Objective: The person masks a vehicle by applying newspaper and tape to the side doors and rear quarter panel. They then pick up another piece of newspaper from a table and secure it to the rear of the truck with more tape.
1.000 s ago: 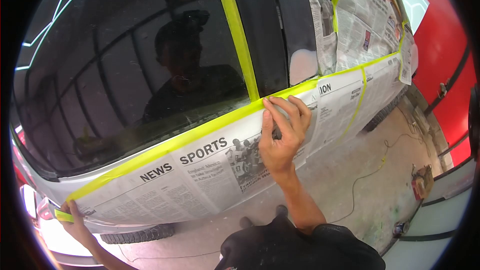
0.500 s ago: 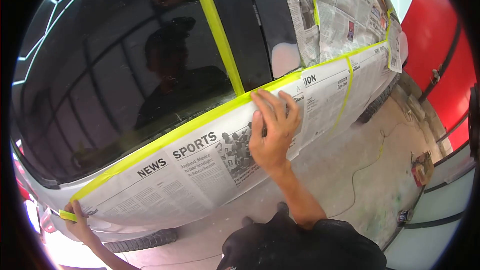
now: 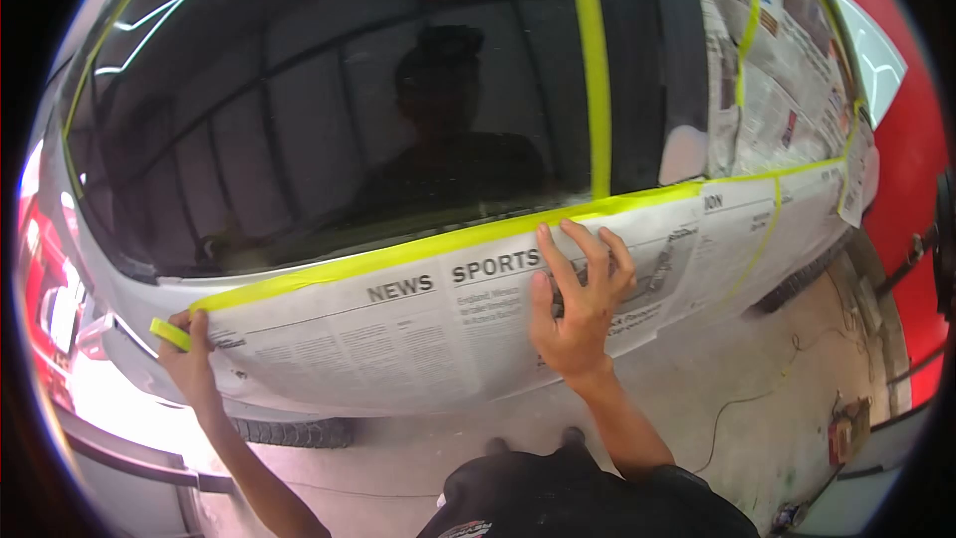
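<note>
My left hand (image 3: pixel 189 349), at the left end of the newspaper sheet (image 3: pixel 339 349), grips a roll of yellow-green masking tape (image 3: pixel 169 335). The tape strip (image 3: pixel 398 256) runs from there along the sheet's top edge, below the dark side window (image 3: pixel 329 130) of the car. My right hand (image 3: pixel 578 314) has its fingers spread over the newspaper near the "SPORTS" heading, fingertips just under the tape strip. It holds nothing. The sheet hangs down over the car's side panel.
More taped newspaper (image 3: pixel 792 70) covers the window farther right. A vertical tape strip (image 3: pixel 593 70) runs beside the dark pillar. Two tyres show under the car. A cable (image 3: pixel 727 408) and a reddish box (image 3: pixel 846 433) lie on the floor at right.
The camera view has swung left. My right hand has slid left along the tape strip, towards the "SPORTS" heading. My left hand stays at the sheet's left end with the tape roll.
</note>
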A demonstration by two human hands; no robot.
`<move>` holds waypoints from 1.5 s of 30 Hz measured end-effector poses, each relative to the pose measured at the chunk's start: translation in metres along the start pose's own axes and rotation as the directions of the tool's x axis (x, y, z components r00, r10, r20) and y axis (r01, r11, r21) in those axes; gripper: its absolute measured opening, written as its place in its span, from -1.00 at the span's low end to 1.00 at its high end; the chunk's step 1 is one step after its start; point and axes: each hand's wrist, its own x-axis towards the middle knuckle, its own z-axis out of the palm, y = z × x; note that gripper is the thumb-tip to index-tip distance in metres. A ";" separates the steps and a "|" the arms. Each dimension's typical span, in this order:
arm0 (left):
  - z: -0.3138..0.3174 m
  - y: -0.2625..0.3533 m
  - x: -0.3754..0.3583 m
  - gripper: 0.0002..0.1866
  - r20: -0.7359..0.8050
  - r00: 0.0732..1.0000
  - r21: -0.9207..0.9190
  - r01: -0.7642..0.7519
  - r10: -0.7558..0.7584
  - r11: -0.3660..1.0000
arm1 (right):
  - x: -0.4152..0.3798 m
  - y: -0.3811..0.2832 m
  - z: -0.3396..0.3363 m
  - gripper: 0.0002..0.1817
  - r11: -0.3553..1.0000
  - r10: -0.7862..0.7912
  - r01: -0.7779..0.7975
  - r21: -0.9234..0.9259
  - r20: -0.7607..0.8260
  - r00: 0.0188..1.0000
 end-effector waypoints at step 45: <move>0.031 0.033 0.002 -0.78 -0.113 0.993 0.085 0.048 -0.039 0.995 | -0.017 -0.029 0.030 -0.42 0.974 -0.141 0.162 -0.160 0.133 0.981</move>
